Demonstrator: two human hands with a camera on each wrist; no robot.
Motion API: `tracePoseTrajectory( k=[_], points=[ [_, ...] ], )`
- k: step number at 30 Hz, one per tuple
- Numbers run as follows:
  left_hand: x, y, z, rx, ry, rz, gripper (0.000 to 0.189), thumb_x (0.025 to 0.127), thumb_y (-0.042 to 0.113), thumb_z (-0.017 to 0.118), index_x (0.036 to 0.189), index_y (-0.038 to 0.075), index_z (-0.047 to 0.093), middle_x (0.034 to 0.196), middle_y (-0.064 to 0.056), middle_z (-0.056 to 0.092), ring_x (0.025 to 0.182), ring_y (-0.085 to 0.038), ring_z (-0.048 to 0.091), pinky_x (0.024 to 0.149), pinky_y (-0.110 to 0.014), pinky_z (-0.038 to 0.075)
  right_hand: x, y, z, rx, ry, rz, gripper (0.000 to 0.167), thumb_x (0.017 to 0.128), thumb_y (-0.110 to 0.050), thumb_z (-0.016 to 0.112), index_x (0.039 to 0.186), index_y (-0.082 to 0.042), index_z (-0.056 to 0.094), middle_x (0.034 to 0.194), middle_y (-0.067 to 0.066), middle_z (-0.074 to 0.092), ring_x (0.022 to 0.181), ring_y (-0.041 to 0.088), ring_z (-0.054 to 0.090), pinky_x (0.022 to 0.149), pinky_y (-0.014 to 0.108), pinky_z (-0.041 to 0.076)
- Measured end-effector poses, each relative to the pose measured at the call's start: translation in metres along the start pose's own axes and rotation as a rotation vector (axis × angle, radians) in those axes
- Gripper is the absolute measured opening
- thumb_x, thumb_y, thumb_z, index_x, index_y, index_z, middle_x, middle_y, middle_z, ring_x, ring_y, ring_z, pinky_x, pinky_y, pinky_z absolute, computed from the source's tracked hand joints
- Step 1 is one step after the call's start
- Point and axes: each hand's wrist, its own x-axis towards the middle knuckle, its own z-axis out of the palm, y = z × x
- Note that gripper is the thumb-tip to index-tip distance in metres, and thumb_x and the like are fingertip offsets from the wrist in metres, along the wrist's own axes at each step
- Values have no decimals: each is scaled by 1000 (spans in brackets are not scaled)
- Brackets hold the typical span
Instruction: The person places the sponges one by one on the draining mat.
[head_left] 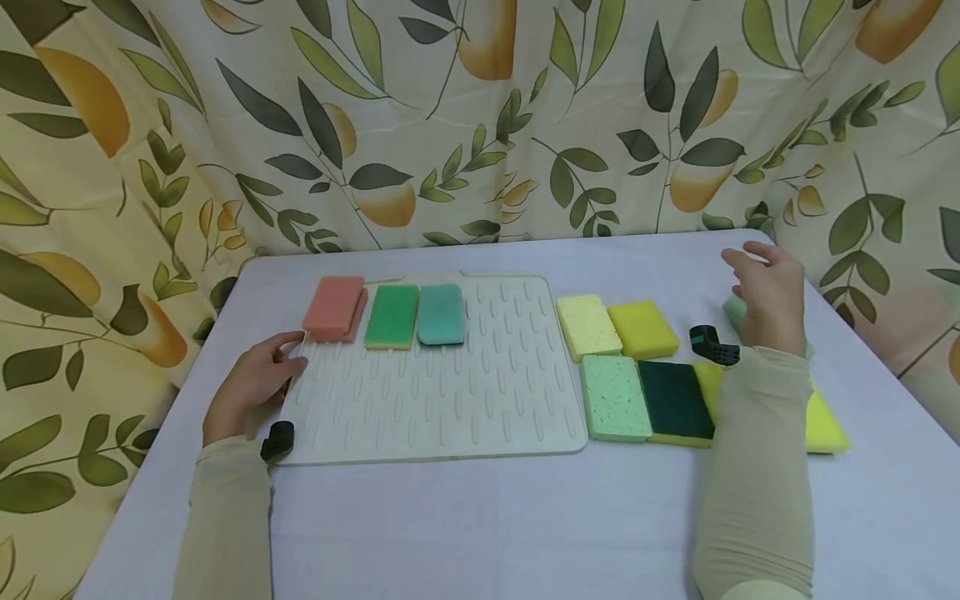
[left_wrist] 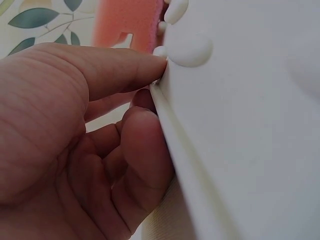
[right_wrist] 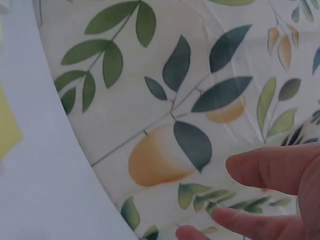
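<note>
At the left edge of the white ridged drying mat, my left hand pinches the rim; in the left wrist view the fingertips and thumb meet at the mat's edge. Along the mat's back left lie a pink sponge, a green sponge and a teal sponge. My right hand is raised at the table's back right with fingers loosely spread, holding nothing. Behind it a pale green sponge is partly hidden. In the right wrist view the fingers stand apart.
Right of the mat sit a pale yellow sponge, a yellow sponge, a speckled light green sponge and a dark green scrubber sponge. My right forearm partly covers another yellow sponge. Leaf-patterned cloth surrounds the white table.
</note>
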Motion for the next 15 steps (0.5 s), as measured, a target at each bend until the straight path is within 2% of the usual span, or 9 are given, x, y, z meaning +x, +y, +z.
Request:
tracePoseTrajectory(
  k=[5,8,12,15],
  points=[
    [1,0,0,2,0,-8,63,110,22,59,164,0,36,94,-13,54,71,-25,56,66,-38,49,3,8,-27,129,141,55,67,107,-40,64,168,-31,37,174,-11,20,155,14,24,128,42,8],
    [1,0,-1,5,2,-9,62,110,21,58,164,0,36,95,-13,54,70,-25,56,66,-38,49,7,13,-36,198,220,92,65,107,-30,66,166,-30,39,172,-14,19,154,7,17,127,37,7],
    [1,0,0,9,4,-6,62,110,21,58,164,0,36,95,-14,54,70,-25,57,67,-38,50,13,20,-42,196,288,138,70,107,-23,67,167,-30,33,173,-13,16,156,7,15,127,35,10],
    [1,-1,1,4,6,-12,62,110,21,58,164,1,37,96,-14,54,71,-25,57,67,-38,50,14,25,-44,86,319,171,74,106,-26,66,170,-30,28,173,-11,18,158,10,12,128,39,5]
  ],
)
